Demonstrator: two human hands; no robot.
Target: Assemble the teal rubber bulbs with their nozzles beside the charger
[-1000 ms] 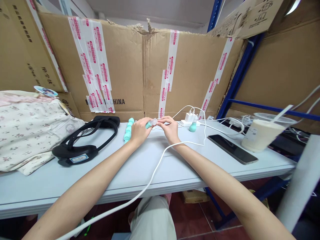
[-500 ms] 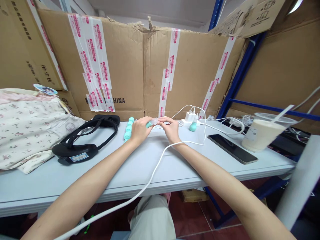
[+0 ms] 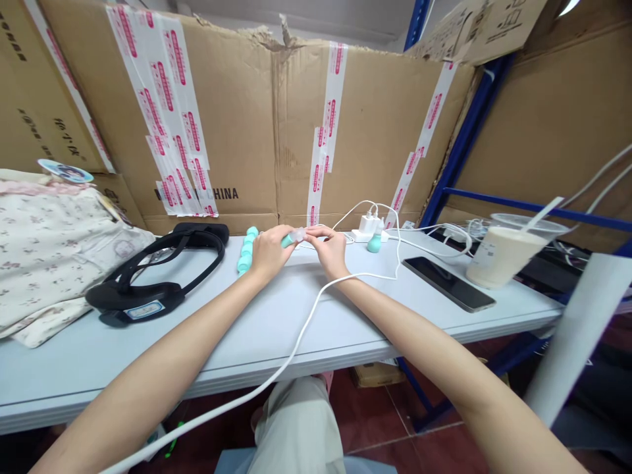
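In the head view, my left hand (image 3: 269,255) is closed around a small teal tube (image 3: 286,241) with a clear, see-through tip (image 3: 297,235) pointing right. My right hand (image 3: 330,253) meets it there, thumb and fingertips pinched on the end of the clear tip. Just left of my left hand lies a row of joined teal rounded pieces (image 3: 245,249), partly hidden behind that hand. A teal bulb with a clear nozzle (image 3: 374,243) stands upright to the right of my right hand. A white cable (image 3: 311,319) passes over my right wrist.
On the left are a black headset (image 3: 162,293) and a floral cloth bag (image 3: 59,250). To the right lie a phone (image 3: 447,283) and a plastic cup with a straw (image 3: 501,257). White chargers (image 3: 368,225) stand at the back, before a taped cardboard wall (image 3: 241,118).
The whole view has shifted slightly, so things appear a little further left and mostly higher. Both hands keep the same hold on the teal tube and its clear tip.
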